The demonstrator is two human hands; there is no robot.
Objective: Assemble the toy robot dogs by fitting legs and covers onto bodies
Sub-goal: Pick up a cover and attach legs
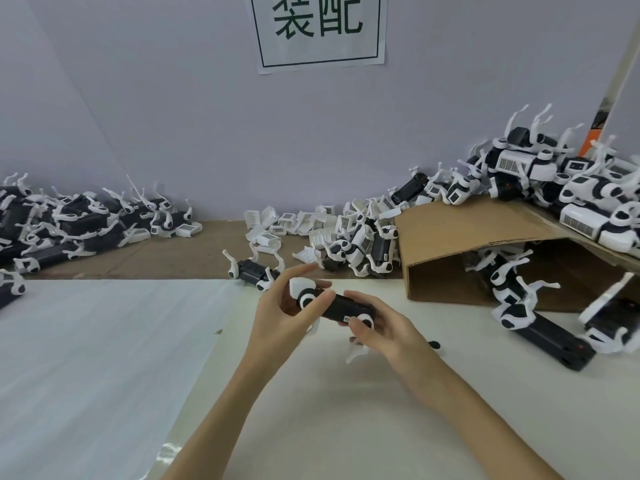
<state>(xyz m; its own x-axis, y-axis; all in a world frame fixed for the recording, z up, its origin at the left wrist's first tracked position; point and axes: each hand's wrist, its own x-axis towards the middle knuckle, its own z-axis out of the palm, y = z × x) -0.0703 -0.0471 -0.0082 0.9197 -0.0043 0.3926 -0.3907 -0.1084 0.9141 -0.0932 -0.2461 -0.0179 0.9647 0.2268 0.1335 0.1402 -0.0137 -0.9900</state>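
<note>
I hold a dog body (341, 308) between my left hand (277, 318) and right hand (384, 332), above the table (311, 410). Behind it lies another body (251, 270), and behind that a heap of covers (294, 225) by the wall. A pile of bodies (79, 220) sits far left; a cardboard box (460, 244) sits right, with finished dogs (571, 181) on it.
</note>
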